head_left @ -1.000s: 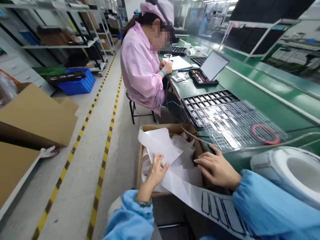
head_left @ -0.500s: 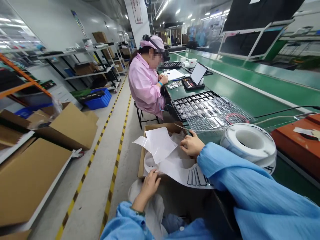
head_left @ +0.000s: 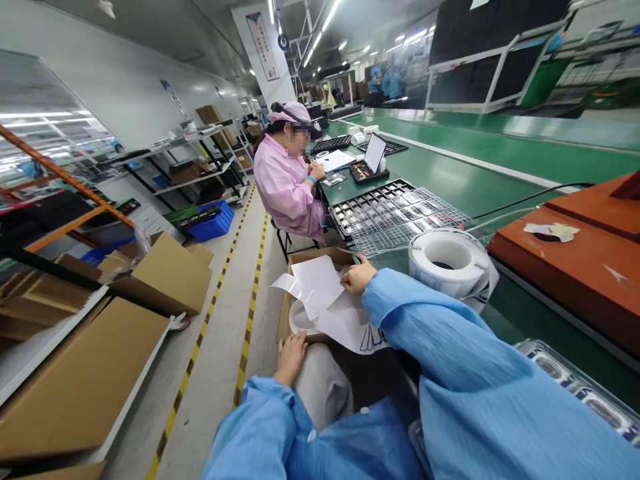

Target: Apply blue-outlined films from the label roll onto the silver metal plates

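My right hand (head_left: 357,275) rests with curled fingers on a long white paper strip (head_left: 345,325), at the far corner of an open cardboard box (head_left: 283,319) on the floor. The strip, printed with black outlined shapes near my sleeve, trails from my lap into the box, where more loose white paper (head_left: 316,285) is piled. My left hand (head_left: 291,354) lies flat on my knee, fingertips at the box's near edge, holding nothing. A white reel (head_left: 448,264) stands on the green table just right of my right arm.
Black and clear compartment trays (head_left: 395,213) lie on the green table (head_left: 465,180) beyond the reel. A person in a pink coat (head_left: 287,187) sits writing further along. An orange-brown block (head_left: 570,267) is at right. Cardboard boxes (head_left: 165,277) and shelving stand left of the yellow-striped aisle.
My left hand has let go of the paper and dropped back to my knee. My right hand has curled and drawn toward the box's far corner. The view has lifted, showing more of the room.
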The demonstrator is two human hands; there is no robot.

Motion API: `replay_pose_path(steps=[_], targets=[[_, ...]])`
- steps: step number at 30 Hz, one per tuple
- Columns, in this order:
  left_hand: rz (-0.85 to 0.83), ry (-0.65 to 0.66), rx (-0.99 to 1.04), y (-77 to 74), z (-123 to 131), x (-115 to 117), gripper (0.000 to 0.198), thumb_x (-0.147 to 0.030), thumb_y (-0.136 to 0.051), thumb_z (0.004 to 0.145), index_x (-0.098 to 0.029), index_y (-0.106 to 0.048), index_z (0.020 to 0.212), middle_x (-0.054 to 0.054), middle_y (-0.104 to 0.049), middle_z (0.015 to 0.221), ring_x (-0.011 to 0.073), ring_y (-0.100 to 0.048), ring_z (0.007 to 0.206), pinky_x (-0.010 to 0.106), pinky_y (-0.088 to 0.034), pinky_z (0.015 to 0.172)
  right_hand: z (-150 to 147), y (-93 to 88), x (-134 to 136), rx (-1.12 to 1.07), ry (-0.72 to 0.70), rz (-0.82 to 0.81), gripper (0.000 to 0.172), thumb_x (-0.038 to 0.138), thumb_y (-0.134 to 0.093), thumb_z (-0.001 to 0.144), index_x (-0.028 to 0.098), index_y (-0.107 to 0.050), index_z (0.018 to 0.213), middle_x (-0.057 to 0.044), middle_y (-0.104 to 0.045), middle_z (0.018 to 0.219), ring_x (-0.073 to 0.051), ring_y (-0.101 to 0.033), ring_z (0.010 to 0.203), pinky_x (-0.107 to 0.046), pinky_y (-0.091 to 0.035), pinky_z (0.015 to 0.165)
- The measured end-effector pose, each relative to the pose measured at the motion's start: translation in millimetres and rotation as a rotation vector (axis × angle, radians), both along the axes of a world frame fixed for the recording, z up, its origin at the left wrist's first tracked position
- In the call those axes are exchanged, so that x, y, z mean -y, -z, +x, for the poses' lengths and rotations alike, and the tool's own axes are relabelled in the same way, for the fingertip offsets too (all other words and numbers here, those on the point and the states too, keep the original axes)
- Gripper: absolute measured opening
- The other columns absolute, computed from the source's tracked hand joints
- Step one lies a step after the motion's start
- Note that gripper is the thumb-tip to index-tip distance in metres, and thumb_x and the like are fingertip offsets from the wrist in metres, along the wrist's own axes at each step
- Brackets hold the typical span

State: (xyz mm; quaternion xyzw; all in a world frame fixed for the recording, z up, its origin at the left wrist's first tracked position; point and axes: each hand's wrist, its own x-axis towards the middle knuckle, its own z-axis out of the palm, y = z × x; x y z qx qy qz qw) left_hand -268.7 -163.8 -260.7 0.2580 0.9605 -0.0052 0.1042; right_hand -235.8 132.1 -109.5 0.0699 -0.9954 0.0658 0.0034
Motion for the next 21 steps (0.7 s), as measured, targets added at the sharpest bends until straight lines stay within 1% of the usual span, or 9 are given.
replay_pose_path(steps=[3,5,7,10,13,16,18,19,21], targets=[[-0.024,0.005,0.008,1.9,-14,-2,0.029,-0.032,-0.052,0.089,-0.017,-0.056,0.114,0.009,-0.057,0.119,0.0215,-0.057,0.105,0.046,-0.045,0.091,-1,1.6,-1,-0.008,0.007,-0.017,0.025,0.036,-0.054,0.093,0.015,-0.066,0.091,-0.003,-0.067,0.087,-0.021,-0.061,0.091,-0.046,-0.037,0.094],[-0.035,0.017,0.026,5.3,-17,-1,0.025,-0.031,-0.052,0.089,-0.016,-0.058,0.108,0.008,-0.060,0.111,0.0190,-0.060,0.096,0.041,-0.050,0.084,-2,2.5,-1,-0.024,0.017,-0.029,0.024,0.033,-0.051,0.093,0.017,-0.068,0.092,-0.004,-0.069,0.086,-0.022,-0.061,0.091,-0.048,-0.030,0.098],[-0.037,0.041,0.039,8.7,-14,3,0.024,-0.031,-0.053,0.089,-0.015,-0.059,0.105,0.007,-0.061,0.106,0.0183,-0.060,0.093,0.040,-0.050,0.081,-2,2.9,0,-0.045,0.026,-0.043,0.025,0.029,-0.048,0.090,0.018,-0.071,0.090,-0.006,-0.071,0.083,-0.023,-0.061,0.090,-0.050,-0.020,0.102],[-0.025,0.083,0.043,12.3,-1,11,0.022,-0.030,-0.052,0.089,-0.015,-0.060,0.102,0.006,-0.063,0.100,0.0188,-0.060,0.093,0.041,-0.048,0.083,-3,3.4,0,-0.077,0.029,-0.062,0.029,0.027,-0.047,0.086,0.019,-0.075,0.085,-0.009,-0.072,0.078,-0.024,-0.062,0.087,-0.049,-0.007,0.104],[0.000,0.110,0.045,15.1,20,20,0.021,-0.026,-0.049,0.089,-0.019,-0.065,0.101,0.005,-0.066,0.094,0.0217,-0.059,0.095,0.040,-0.046,0.083,-3,5.0,1,-0.096,0.026,-0.083,0.030,0.028,-0.047,0.085,0.019,-0.075,0.081,-0.009,-0.071,0.073,-0.024,-0.062,0.085,-0.049,-0.003,0.104],[0.042,0.113,0.071,15.4,33,27,0.024,-0.029,-0.047,0.088,-0.026,-0.068,0.098,0.004,-0.069,0.089,0.0232,-0.060,0.093,0.036,-0.047,0.081,-3,6.4,0,-0.107,0.017,-0.110,0.029,0.029,-0.048,0.084,0.018,-0.075,0.081,-0.009,-0.071,0.071,-0.024,-0.061,0.084,-0.050,-0.002,0.104],[0.081,0.093,0.099,13.5,31,30,0.025,-0.032,-0.045,0.087,-0.028,-0.070,0.093,0.004,-0.070,0.086,0.0223,-0.062,0.091,0.033,-0.049,0.081,-3,6.1,-1,-0.115,0.015,-0.126,0.029,0.029,-0.049,0.084,0.017,-0.075,0.080,-0.009,-0.071,0.071,-0.024,-0.061,0.084,-0.051,-0.003,0.103],[0.102,0.069,0.104,12.5,25,30,0.027,-0.034,-0.044,0.087,-0.027,-0.070,0.093,0.004,-0.070,0.089,0.0221,-0.062,0.092,0.033,-0.049,0.083,-2,5.4,-1,-0.118,0.016,-0.134,0.029,0.028,-0.049,0.084,0.017,-0.075,0.078,-0.009,-0.071,0.071,-0.024,-0.061,0.083,-0.051,-0.004,0.103],[0.144,-0.016,0.080,12.0,4,26,0.034,-0.036,-0.039,0.088,-0.024,-0.065,0.107,0.006,-0.068,0.106,0.0232,-0.059,0.105,0.034,-0.046,0.092,0,3.5,-1,-0.119,0.015,-0.147,0.030,0.028,-0.048,0.085,0.017,-0.074,0.077,-0.008,-0.071,0.071,-0.024,-0.061,0.082,-0.051,-0.005,0.103]])
